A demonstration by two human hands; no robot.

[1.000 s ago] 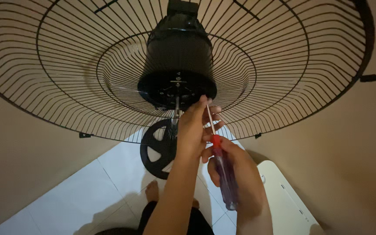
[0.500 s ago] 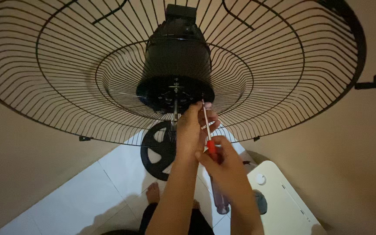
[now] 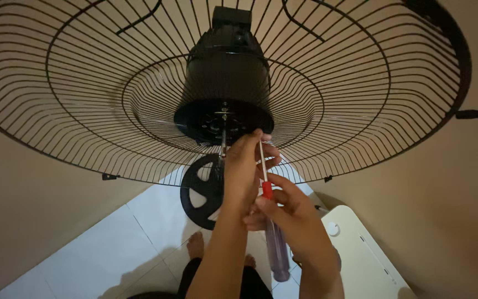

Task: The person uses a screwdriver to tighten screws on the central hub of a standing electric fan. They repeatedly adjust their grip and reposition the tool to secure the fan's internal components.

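Both hands work at the fan motor's front, the screwdriver between them.

Left hand (image 3: 242,166) pinches the metal shaft near its tip; right hand (image 3: 289,213) grips the screwdriver (image 3: 272,232) by its red collar, clear handle trailing toward the person. Its long axis points up at the black motor housing (image 3: 225,83) just above, inside the wire grille (image 3: 84,99).
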